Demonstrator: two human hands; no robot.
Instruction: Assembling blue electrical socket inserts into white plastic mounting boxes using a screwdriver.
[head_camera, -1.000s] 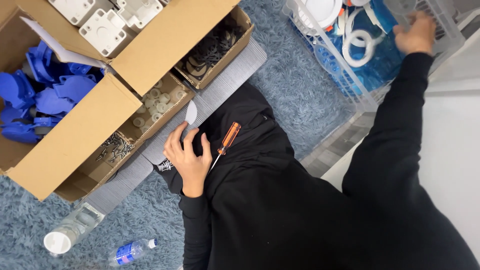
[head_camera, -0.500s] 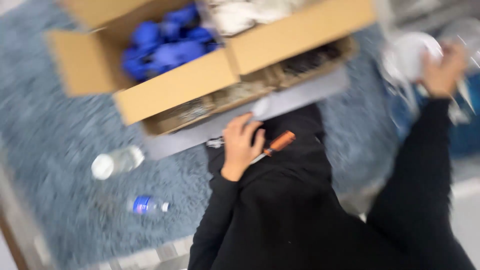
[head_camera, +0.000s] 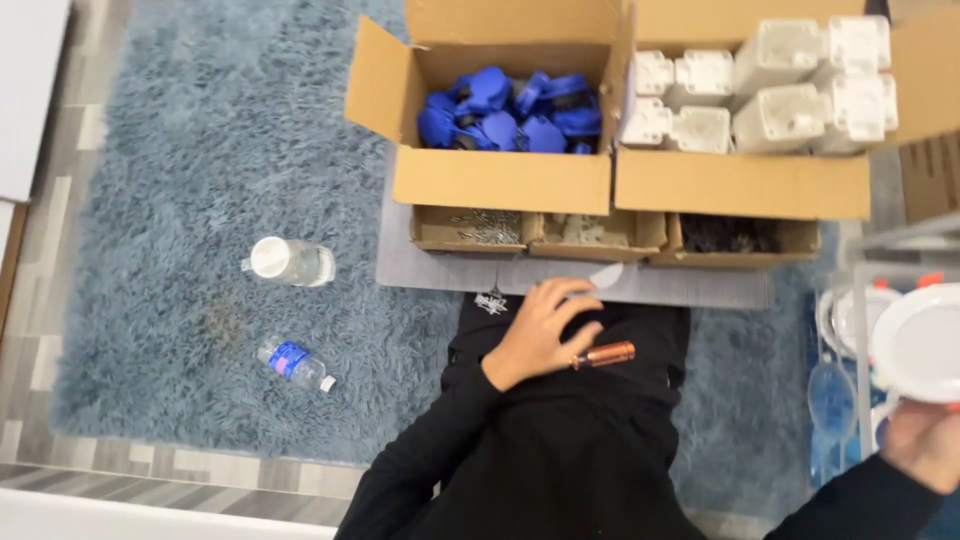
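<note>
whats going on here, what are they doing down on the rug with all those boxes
A person in black sits on a blue shag rug. Their left hand rests on their lap, holding a screwdriver with an orange handle. Their right hand holds a round white disc at the right edge of view. In front of them stand a cardboard box of blue parts, a box of white parts and small trays of hardware. Two plastic bottles lie on the rug.
</note>
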